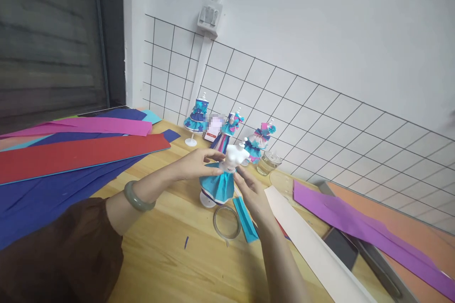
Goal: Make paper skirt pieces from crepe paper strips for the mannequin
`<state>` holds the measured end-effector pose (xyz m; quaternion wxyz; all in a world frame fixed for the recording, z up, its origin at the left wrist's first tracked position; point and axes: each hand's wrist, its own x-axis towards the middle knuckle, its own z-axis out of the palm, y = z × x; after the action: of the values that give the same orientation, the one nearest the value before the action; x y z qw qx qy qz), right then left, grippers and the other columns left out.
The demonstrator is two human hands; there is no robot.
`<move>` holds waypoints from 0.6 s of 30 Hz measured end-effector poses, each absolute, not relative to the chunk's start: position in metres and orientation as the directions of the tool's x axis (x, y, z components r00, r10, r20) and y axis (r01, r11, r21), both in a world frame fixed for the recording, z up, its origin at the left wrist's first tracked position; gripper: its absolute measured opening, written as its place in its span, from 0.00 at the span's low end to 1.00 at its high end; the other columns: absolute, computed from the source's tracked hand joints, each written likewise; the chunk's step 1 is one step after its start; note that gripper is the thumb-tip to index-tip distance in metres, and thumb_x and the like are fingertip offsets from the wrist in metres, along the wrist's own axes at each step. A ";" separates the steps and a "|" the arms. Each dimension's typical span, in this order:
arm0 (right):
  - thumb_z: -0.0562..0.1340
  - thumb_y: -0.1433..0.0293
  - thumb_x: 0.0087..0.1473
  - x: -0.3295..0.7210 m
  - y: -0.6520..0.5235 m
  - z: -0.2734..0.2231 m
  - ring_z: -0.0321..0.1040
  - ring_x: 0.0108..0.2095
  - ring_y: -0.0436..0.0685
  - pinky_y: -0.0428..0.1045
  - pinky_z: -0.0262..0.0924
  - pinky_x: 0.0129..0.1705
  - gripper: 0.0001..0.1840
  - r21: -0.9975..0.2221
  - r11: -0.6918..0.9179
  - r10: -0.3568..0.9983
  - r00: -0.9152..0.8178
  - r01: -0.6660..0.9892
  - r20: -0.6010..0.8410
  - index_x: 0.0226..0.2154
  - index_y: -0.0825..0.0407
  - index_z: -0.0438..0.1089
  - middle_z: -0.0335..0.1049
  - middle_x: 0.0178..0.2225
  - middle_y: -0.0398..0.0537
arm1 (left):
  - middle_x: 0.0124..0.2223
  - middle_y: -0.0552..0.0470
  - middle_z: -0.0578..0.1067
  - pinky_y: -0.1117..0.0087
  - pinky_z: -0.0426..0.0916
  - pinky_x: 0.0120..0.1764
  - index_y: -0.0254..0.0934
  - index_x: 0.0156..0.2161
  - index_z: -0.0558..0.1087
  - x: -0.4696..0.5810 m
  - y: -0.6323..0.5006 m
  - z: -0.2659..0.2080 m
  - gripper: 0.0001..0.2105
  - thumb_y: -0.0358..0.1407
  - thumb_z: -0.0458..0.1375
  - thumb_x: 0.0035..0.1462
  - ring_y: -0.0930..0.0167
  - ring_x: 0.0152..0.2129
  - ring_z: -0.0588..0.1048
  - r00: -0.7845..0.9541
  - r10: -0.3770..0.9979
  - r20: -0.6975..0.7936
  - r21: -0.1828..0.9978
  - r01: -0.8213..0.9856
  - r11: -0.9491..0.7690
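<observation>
Pale wood grain ran along the counter [159,236], wire grid [256,75] behind, and centre stage stood the smooth white mannequin [235,157], its long axis rising from a round base. About its waist sat the turquoise skirt [220,188], pleated and flaring! Left hand [195,164] to the mannequin's left, right hand [253,194] to its right, about equally near, fingers bent at the waist; whether they pinched fabric, I couldn't tell.
</observation>
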<state>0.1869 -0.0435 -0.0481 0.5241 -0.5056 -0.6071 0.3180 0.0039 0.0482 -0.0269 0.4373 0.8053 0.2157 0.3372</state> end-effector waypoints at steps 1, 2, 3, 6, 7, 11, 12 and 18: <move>0.58 0.58 0.53 0.187 -0.043 -0.049 0.53 0.57 0.60 0.58 0.53 0.54 0.25 -0.909 0.302 0.943 0.047 0.287 0.328 0.54 0.42 0.60 0.57 0.57 0.46 | 0.50 0.46 0.71 0.62 0.61 0.50 0.36 0.49 0.68 0.004 0.048 -0.026 0.23 0.38 0.61 0.46 0.65 0.48 0.68 0.677 0.648 0.350 0.851 0.059 -0.521; 0.59 0.59 0.53 0.187 -0.041 -0.050 0.52 0.57 0.60 0.58 0.53 0.54 0.24 -0.897 0.325 0.936 0.032 0.299 0.349 0.53 0.42 0.61 0.57 0.57 0.46 | 0.49 0.46 0.72 0.62 0.62 0.50 0.36 0.49 0.69 0.004 0.047 -0.026 0.23 0.37 0.62 0.45 0.65 0.48 0.69 0.674 0.654 0.343 0.855 0.064 -0.515; 0.59 0.59 0.53 0.187 -0.040 -0.051 0.52 0.57 0.60 0.58 0.53 0.54 0.24 -0.883 0.351 0.926 0.022 0.313 0.376 0.52 0.41 0.62 0.58 0.56 0.45 | 0.49 0.46 0.73 0.62 0.63 0.49 0.36 0.48 0.70 0.004 0.047 -0.026 0.23 0.38 0.62 0.45 0.64 0.47 0.69 0.671 0.660 0.338 0.860 0.064 -0.505; 0.59 0.59 0.52 0.185 -0.034 -0.057 0.55 0.55 0.61 0.59 0.53 0.54 0.22 -0.837 0.412 0.893 0.023 0.360 0.450 0.50 0.41 0.64 0.61 0.54 0.46 | 0.47 0.47 0.74 0.62 0.65 0.47 0.35 0.47 0.71 0.005 0.046 -0.027 0.22 0.39 0.62 0.45 0.62 0.45 0.71 0.668 0.666 0.332 0.873 0.051 -0.485; 0.59 0.59 0.52 0.184 -0.033 -0.058 0.56 0.55 0.60 0.59 0.53 0.54 0.21 -0.825 0.423 0.884 0.028 0.375 0.466 0.50 0.41 0.65 0.62 0.53 0.46 | 0.47 0.47 0.74 0.62 0.66 0.47 0.35 0.47 0.72 0.005 0.047 -0.027 0.22 0.40 0.62 0.45 0.62 0.45 0.71 0.668 0.665 0.333 0.872 0.049 -0.487; 0.58 0.58 0.53 0.183 -0.033 -0.058 0.57 0.53 0.59 0.57 0.53 0.54 0.20 -0.790 0.428 0.870 0.037 0.439 0.492 0.49 0.43 0.66 0.63 0.51 0.48 | 0.46 0.48 0.75 0.62 0.66 0.46 0.35 0.46 0.72 0.005 0.048 -0.028 0.22 0.42 0.62 0.44 0.60 0.45 0.71 0.670 0.665 0.329 0.877 0.044 -0.479; 0.57 0.58 0.54 0.182 -0.034 -0.057 0.57 0.53 0.59 0.56 0.52 0.54 0.20 -0.782 0.430 0.867 0.034 0.452 0.497 0.49 0.44 0.66 0.63 0.51 0.49 | 0.46 0.47 0.75 0.62 0.67 0.46 0.35 0.45 0.72 0.005 0.048 -0.028 0.22 0.42 0.62 0.44 0.60 0.44 0.71 0.672 0.665 0.327 0.881 0.036 -0.471; 0.54 0.59 0.56 0.178 -0.038 -0.053 0.55 0.54 0.59 0.57 0.50 0.54 0.20 -0.724 0.413 0.856 0.034 0.552 0.515 0.51 0.43 0.65 0.61 0.52 0.49 | 0.46 0.45 0.74 0.59 0.66 0.47 0.34 0.46 0.71 0.008 0.049 -0.031 0.23 0.40 0.63 0.42 0.61 0.45 0.71 0.653 0.680 0.334 0.907 -0.026 -0.421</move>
<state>0.1784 -0.0378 -0.0527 0.4971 -0.5196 -0.6778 0.1529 0.0084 0.0485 -0.0309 0.4939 0.7633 0.2140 0.3573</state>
